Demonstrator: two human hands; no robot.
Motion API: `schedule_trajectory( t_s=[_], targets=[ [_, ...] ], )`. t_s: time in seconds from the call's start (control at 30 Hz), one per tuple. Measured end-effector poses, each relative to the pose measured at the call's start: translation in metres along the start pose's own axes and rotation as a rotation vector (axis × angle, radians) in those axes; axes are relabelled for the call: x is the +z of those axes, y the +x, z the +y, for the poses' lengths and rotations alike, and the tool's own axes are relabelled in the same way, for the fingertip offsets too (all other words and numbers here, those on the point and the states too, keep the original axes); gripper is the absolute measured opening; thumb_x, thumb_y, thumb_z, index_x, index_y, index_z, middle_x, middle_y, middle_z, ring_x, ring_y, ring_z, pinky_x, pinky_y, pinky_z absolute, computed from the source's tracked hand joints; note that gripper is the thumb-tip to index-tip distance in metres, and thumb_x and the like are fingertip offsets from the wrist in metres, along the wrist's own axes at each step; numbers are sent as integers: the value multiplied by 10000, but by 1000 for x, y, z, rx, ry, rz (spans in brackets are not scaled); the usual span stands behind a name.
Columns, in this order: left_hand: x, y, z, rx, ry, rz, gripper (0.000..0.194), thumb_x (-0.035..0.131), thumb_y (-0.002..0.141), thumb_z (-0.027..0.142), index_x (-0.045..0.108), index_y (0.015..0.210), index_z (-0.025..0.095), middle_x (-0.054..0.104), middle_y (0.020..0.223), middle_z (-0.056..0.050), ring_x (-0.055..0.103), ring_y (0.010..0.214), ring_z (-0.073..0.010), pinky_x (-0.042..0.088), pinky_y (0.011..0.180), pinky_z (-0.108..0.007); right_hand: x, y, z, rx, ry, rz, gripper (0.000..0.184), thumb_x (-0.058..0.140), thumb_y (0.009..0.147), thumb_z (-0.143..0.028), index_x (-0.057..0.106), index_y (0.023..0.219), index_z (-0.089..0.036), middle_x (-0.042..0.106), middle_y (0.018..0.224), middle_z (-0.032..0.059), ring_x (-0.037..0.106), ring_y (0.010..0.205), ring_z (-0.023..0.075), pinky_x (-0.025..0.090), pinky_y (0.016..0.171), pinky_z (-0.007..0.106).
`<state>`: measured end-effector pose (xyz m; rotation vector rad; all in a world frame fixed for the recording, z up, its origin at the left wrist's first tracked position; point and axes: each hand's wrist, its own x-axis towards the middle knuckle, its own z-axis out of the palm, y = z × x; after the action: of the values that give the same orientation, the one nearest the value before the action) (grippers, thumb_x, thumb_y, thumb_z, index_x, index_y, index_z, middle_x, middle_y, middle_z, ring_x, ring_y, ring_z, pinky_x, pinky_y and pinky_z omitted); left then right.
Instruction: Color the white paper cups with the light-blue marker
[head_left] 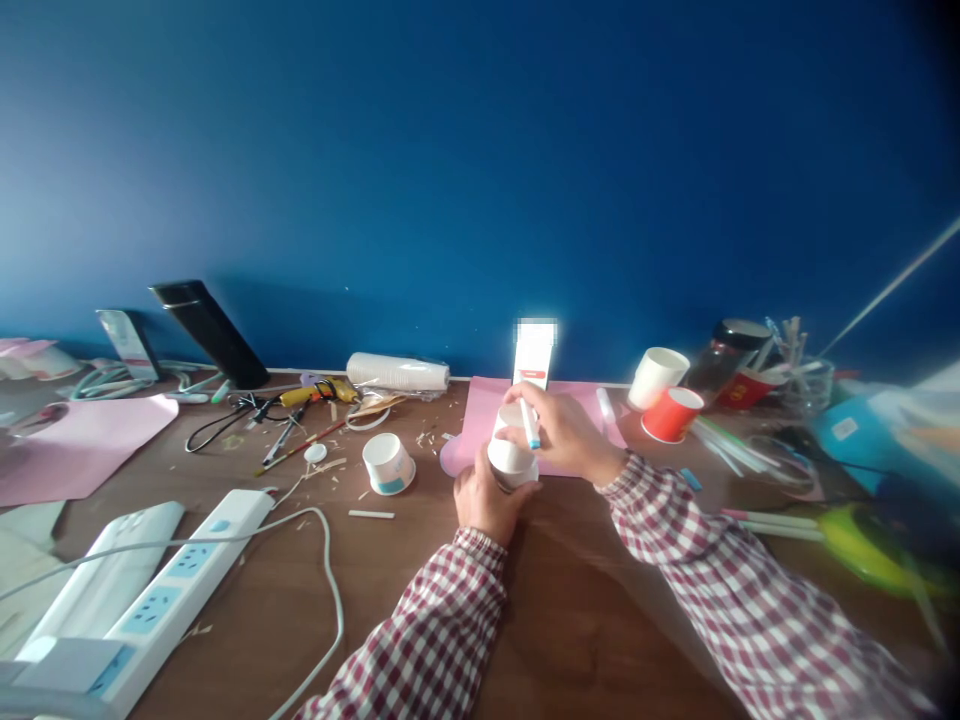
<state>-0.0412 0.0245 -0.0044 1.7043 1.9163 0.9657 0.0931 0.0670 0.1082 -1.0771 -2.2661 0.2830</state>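
Note:
Near the middle of the table, my left hand [486, 500] is wrapped round the lower part of a white paper cup [510, 455]. My right hand [566, 430] grips a white marker with a blue end [533, 430], slanted down in front of the cup. Whether its tip touches the cup I cannot tell. Under and behind the cup lies a sheet of pink paper [484, 400]. A lit phone [533, 352] leans upright at the back of the sheet. Another white paper cup with a blue patch [388, 464] stands upside down to the left.
A white power strip [172, 590] with a loose cable [334, 590] fills the left front. Behind are a glue gun [319, 392], stacked cups in wrap [397, 373] and a black bottle [217, 340]. A red cup [672, 414], a cream cup [658, 377] and a jar [721, 360] stand right.

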Motion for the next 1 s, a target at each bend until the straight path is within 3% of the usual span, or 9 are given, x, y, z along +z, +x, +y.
schedule_trajectory(
  t_s=[0.1, 0.27, 0.37, 0.47, 0.6, 0.7, 0.77, 0.83, 1.0],
  targets=[
    [3, -2, 0, 27, 63, -7, 907, 801, 627, 439, 385, 1386, 170, 710, 1086, -163, 638, 1085, -374, 450, 938, -484, -17, 2, -4, 49, 118, 127, 309, 666, 866, -452, 580, 1035, -207, 697, 903, 47, 624, 701, 172, 449, 619, 274],
    [4, -6, 4, 137, 126, 37, 716, 747, 677, 304, 431, 1311, 196, 702, 1068, -138, 656, 1036, -338, 452, 960, -479, -36, -9, -4, 168, 290, 304, 344, 703, 826, -480, 593, 1033, -228, 698, 1014, 61, 669, 931, 228, 517, 738, 316],
    [4, -3, 0, 172, 105, 57, 660, 709, 705, 263, 430, 1297, 183, 691, 1072, -140, 653, 1050, -334, 474, 953, -482, -38, -25, 0, 217, 380, 339, 336, 697, 829, -474, 593, 1039, -233, 694, 1057, 70, 668, 1010, 246, 534, 759, 332],
    [4, 7, -10, 177, 47, 114, 705, 668, 723, 183, 363, 1358, 166, 619, 1261, -192, 593, 1203, -332, 452, 1022, -500, -37, -42, 5, 301, 499, 390, 325, 701, 823, -469, 594, 1030, -243, 697, 1038, 64, 674, 992, 243, 551, 726, 334],
    [2, 15, -16, 132, 5, 350, 836, 636, 765, 196, 202, 1476, 117, 258, 1549, -294, 260, 1460, -406, 316, 1126, -600, -24, -64, 12, 490, 660, 591, 346, 733, 787, -483, 589, 1006, -257, 665, 986, 42, 667, 845, 197, 550, 592, 282],
    [2, 1, -2, 248, -239, 435, 747, 614, 819, 282, 255, 1456, 127, 261, 1538, -267, 254, 1462, -377, 319, 1140, -560, -5, -78, 15, 628, 818, 640, 401, 744, 766, -503, 551, 1024, -264, 624, 932, 26, 657, 781, 185, 539, 515, 254],
    [5, -16, 10, 294, -527, 313, 573, 550, 881, 309, 347, 1395, 157, 399, 1449, -232, 415, 1370, -325, 413, 1082, -494, 9, -85, 15, 654, 911, 647, 399, 715, 791, -505, 515, 1044, -271, 618, 995, 32, 675, 854, 199, 589, 609, 296],
    [9, -34, 22, 167, -743, 162, 456, 544, 905, 367, 435, 1305, 178, 507, 1322, -195, 538, 1234, -291, 469, 1018, -454, 23, -91, 13, 679, 943, 686, 408, 704, 806, -492, 488, 1078, -278, 609, 1046, 33, 681, 910, 204, 609, 707, 337],
    [17, -50, 33, 1, -1076, -130, 440, 706, 801, 470, 553, 1092, 177, 617, 1105, -127, 612, 1055, -242, 500, 947, -391, 49, -103, 0, 599, 746, 754, 428, 737, 797, -419, 468, 1096, -270, 577, 1071, 52, 661, 970, 217, 604, 819, 380]
  ],
)
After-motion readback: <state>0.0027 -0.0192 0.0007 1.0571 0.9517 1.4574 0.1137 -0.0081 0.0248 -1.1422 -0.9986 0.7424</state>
